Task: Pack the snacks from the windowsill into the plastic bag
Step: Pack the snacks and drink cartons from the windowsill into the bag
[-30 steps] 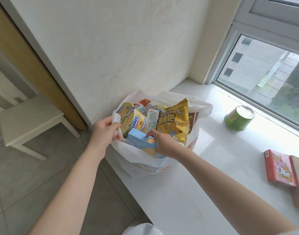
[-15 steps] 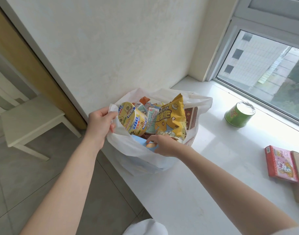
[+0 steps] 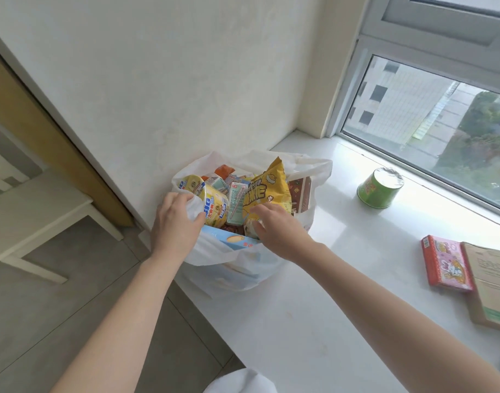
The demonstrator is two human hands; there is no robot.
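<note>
White plastic bag (image 3: 229, 268), head view: stood at the left end of the windowsill (image 3: 314, 307), against the wall (image 3: 172, 80), mouth open and filled to the brim. Contents seen at the top: yellow chip bag (image 3: 267, 188) standing upright in the middle; yellow noodle cup (image 3: 211, 205) tipped on its side at the left; pale green drink carton (image 3: 236, 204) between those two; brown box (image 3: 299, 194) at the far right inside edge; light blue box (image 3: 229, 239) lying low at the near edge, partly sunk behind the rim.

Left hand (image 3: 175, 222): fingers curled over the bag's left rim, pinching the plastic just beside the noodle cup.

Right hand (image 3: 277, 225): fingers spread and relaxed, holding nothing, resting over the lower part of the chip bag, near the bag's right rim; contact with the packet could not be judged.

Items lying loose on the windowsill: green cup (image 3: 380, 188), upside down, near the window (image 3: 441, 123), well apart from the bag; red and pink box (image 3: 446, 263) lying flat at the right; brown cardboard box (image 3: 492, 285) touching its right side, cut off by the frame edge.

Left of the sill: pale stool (image 3: 38, 217) on a grey tiled floor (image 3: 58, 321).
</note>
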